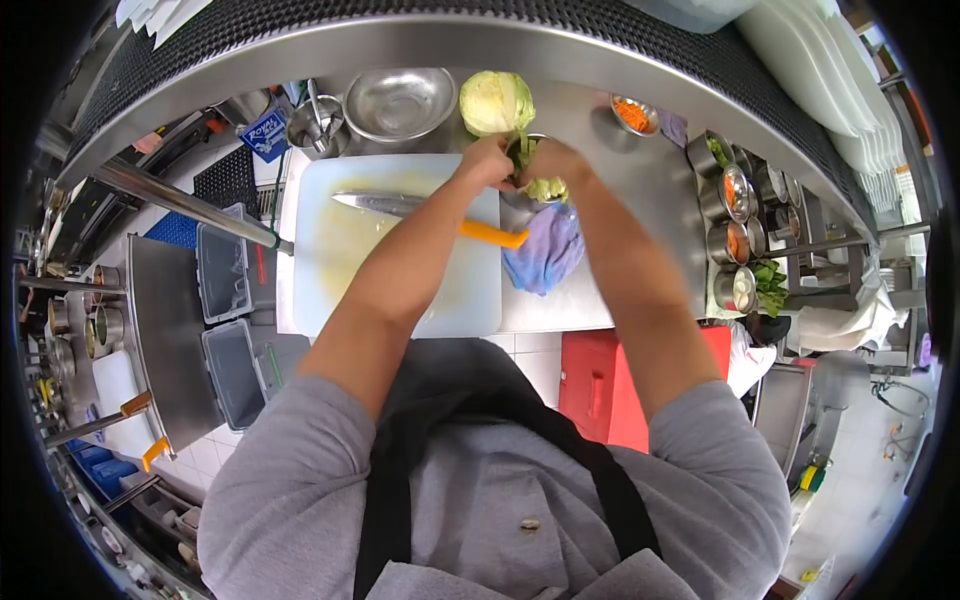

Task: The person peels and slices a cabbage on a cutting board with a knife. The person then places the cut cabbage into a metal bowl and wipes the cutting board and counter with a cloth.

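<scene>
Both hands meet at a small metal bowl [520, 202] past the right edge of the cutting board. My left hand [487, 163] is closed at the bowl's left rim. Over the right side of the bowl is my right hand [553, 163], slightly blurred, with its fingers turned down and mostly hidden. Cut green leaves [546, 190] show in the bowl below it and between the hands. Just behind stands a pale green cabbage [497, 103]. A crumpled blue-purple plastic bag [545, 252] lies in front of the bowl. The large knife [490, 234] with an orange handle rests across the board.
The white cutting board [350, 280] lies on the steel counter [650, 210]. Behind it are a wide metal bowl [400, 103] and a metal pot [318, 128] with utensils. Carrot strips [632, 116] fill a small bowl at right. A steel shelf [400, 38] overhangs the back.
</scene>
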